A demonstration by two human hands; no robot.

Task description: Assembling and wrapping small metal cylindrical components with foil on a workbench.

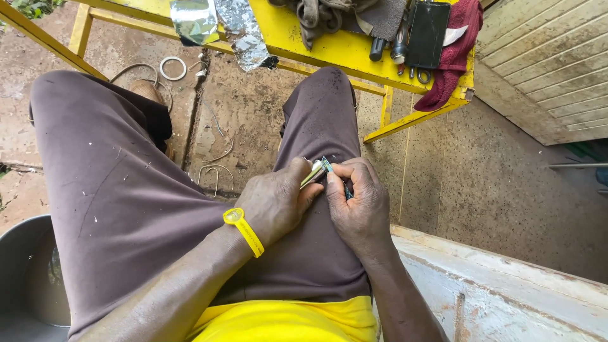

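Fingers of both hands pinch one small flat metal piece, silvery with a greenish edge, over the right thigh of the seated person. Thumb and fingertips of the left hand close narrowly on its near left end, and a yellow wristband circles that wrist. Curled tight, the right hand grips the piece's right end between thumb and forefinger; a thin dark bit shows just below those fingers, too small to tell what it is. The piece lies tilted, touching both hands and resting against the brown trousers.

Farther off stands a yellow bench bearing crumpled foil, a grey cloth, a dark flat case, tool handles and a red rag. On the concrete floor at far left lie a pale ring and loops of wire. A grey basin sits at near left, and a worn white ledge runs along the near right.
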